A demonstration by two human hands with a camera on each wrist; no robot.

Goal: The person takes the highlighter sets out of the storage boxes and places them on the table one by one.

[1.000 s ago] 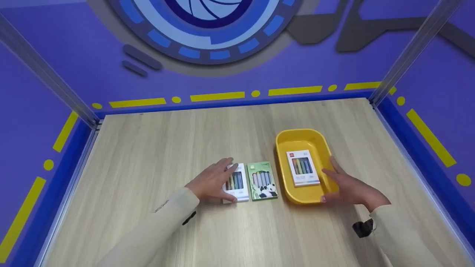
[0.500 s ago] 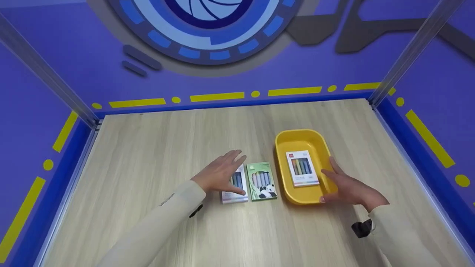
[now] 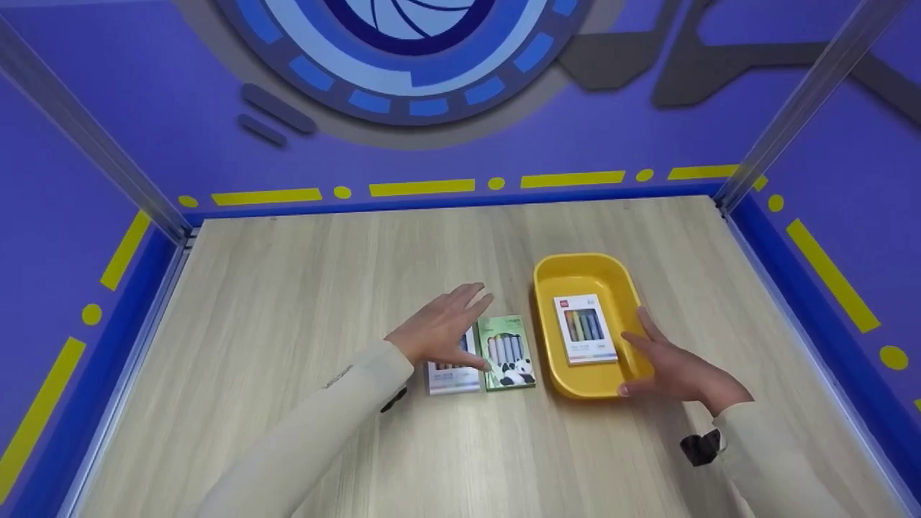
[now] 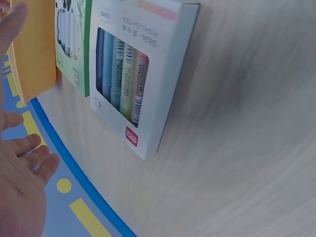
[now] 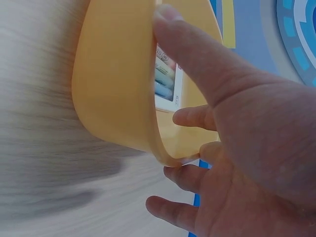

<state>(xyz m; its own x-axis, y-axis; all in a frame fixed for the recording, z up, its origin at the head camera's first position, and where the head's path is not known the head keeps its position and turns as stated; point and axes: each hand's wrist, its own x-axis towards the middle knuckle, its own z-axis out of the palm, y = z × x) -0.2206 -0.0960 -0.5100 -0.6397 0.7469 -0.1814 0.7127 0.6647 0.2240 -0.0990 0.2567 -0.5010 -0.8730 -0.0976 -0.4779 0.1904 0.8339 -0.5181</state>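
My left hand (image 3: 446, 327) hovers with fingers spread over a white box of highlighters (image 3: 453, 379), partly covering it. Its thumb tip overlaps the left edge of a green panda-print box of markers (image 3: 509, 352) beside it. The left wrist view shows the white box (image 4: 121, 74) lying apart from the fingers, its window facing up. At the right edge of a yellow plastic bin (image 3: 583, 385), my right hand (image 3: 683, 367) rests with thumb and fingertips on the rim, fingers mostly straight. Another white box of highlighters (image 3: 586, 329) lies flat inside the bin.
The wooden tabletop (image 3: 302, 302) carries the boxes and bin. Purple-blue panels (image 3: 403, 165) with yellow markings stand behind and at both sides. Metal posts (image 3: 799, 101) rise at the back corners.
My left hand has moved right and slightly away from me, from the white box toward the green one. The boxes stay where they were, and the right hand keeps its place on the bin.
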